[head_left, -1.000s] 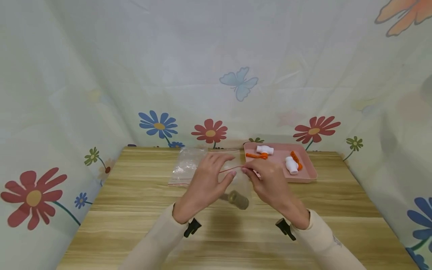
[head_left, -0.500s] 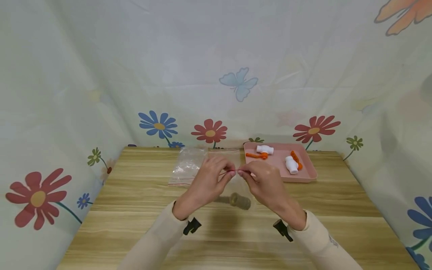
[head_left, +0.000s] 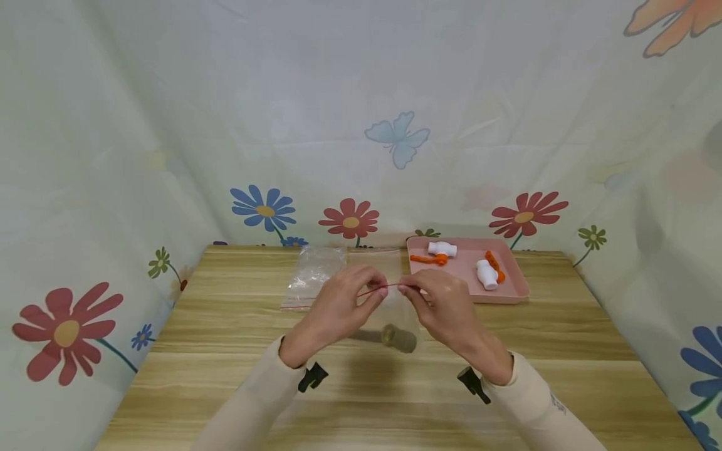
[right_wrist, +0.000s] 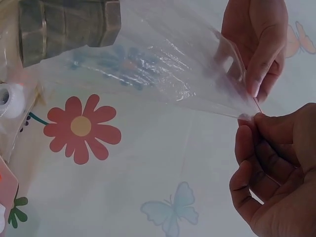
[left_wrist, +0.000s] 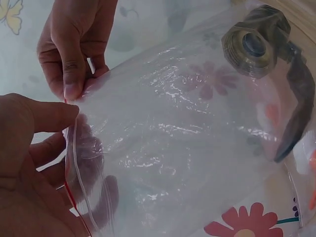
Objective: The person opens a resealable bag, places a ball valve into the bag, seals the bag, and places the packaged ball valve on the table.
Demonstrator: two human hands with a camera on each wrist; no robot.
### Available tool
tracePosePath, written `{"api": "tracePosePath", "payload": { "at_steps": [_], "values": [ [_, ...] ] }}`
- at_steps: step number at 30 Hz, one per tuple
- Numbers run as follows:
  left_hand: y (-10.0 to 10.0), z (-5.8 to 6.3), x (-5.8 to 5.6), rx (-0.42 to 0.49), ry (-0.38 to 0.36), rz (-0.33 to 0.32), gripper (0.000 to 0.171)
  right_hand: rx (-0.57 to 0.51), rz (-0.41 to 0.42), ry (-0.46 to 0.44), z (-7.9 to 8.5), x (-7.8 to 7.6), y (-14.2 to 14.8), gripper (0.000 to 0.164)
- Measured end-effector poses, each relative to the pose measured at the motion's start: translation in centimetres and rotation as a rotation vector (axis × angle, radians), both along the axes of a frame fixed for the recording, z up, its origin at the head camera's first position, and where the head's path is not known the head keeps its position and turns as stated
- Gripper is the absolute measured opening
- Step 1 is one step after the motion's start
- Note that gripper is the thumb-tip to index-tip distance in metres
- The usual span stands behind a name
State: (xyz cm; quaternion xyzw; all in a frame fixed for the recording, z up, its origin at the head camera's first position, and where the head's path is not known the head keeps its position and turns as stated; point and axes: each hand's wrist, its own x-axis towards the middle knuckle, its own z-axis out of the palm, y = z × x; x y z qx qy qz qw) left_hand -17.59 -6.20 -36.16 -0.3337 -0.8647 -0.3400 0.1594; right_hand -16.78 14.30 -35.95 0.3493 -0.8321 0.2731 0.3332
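Note:
A clear zip-lock bag (left_wrist: 148, 143) with a red line along its mouth hangs between my hands, above the table. Inside, at its lower end, lies a brass-coloured valve (left_wrist: 254, 44) with a dark lever handle (left_wrist: 297, 98). My left hand (head_left: 342, 300) pinches the red-lined mouth between thumb and fingers. Close to its right, my right hand (head_left: 449, 304) pinches the corner of that same mouth, other fingers curled below. The right wrist view shows the valve's body (right_wrist: 71, 27) through the plastic, and the mouth's edges lie together near the right fingertips.
A pink tray (head_left: 521, 295) at the table's back right bears two white valves, one toward the back (head_left: 443, 249) and one at the right (head_left: 487, 274), both with orange handles. Another clear bag (head_left: 316, 272) lies flat at the back left. A flower-printed curtain (head_left: 282, 138) surrounds the table (head_left: 225, 351).
My left thumb and fingers, apart a second ago, have come together on the bag's mouth. My right hand has moved slightly left and down; my left hand has since shifted slightly left.

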Motion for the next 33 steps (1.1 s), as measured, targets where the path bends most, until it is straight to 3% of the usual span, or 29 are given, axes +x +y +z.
{"api": "tracePosePath", "payload": {
  "at_steps": [10, 19, 26, 33],
  "values": [
    [-0.2, -0.1, 0.0, 0.015, 0.042, -0.023, 0.004, -0.013, 0.007, 0.017, 0.0, 0.1, 0.2, 0.013],
    [-1.0, -0.3, 0.0, 0.014, -0.034, -0.03, 0.007, -0.023, 0.007, 0.033, 0.1, 0.1, 0.4, 0.014],
    [-1.2, -0.4, -0.1, 0.062, -0.07, -0.074, 0.004, -0.022, 0.014, 0.027, 0.2, 0.2, 0.5, 0.017],
    [-1.4, -0.5, -0.1, 0.041, -0.025, -0.04, 0.006, -0.021, 0.007, 0.037, 0.1, 0.2, 0.4, 0.016]
  ]
}}
